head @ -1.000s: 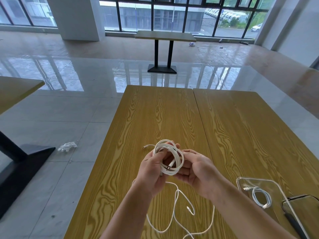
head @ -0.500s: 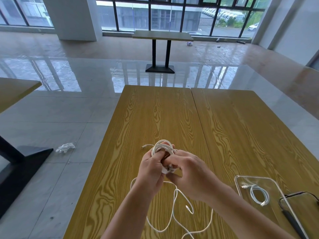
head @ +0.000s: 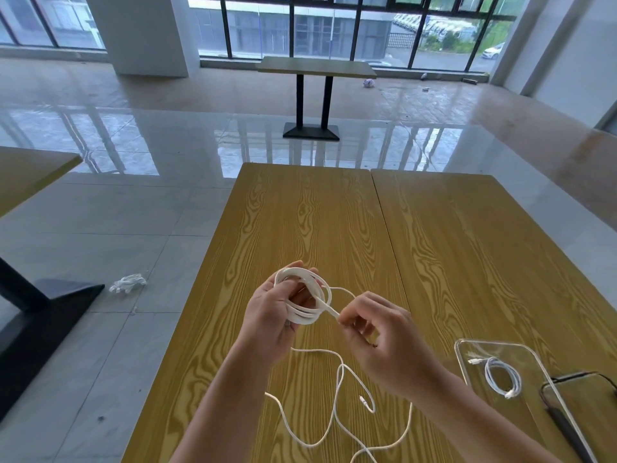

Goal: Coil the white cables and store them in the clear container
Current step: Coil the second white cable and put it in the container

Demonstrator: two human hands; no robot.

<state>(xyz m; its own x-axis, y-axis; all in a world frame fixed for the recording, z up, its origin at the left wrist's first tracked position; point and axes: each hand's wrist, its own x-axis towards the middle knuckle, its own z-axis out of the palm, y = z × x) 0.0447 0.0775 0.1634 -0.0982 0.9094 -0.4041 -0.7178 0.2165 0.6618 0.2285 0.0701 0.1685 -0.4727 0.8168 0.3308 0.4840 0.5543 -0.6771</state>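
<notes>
Our left hand [head: 272, 320] grips the upright white coil [head: 305, 300]; our right hand [head: 377, 339] pinches its tail, drawn rightward toward the clear container [head: 467, 359].

The counter [head: 300, 228] is yellow-ochre with dark swirling wood grain. The cables, both the coiled cable [head: 305, 300] and the loose cable [head: 337, 396] lower centre, are white. The container [head: 467, 355], lower right, is clear. The floor [head: 133, 228] is glossy pale grey tile.

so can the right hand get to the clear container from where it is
Probably yes. The container sits open-topped on the table just right of the right hand, with nothing between them. But that hand is pinching the cable coiled in the left hand, so it isn't free.
</notes>
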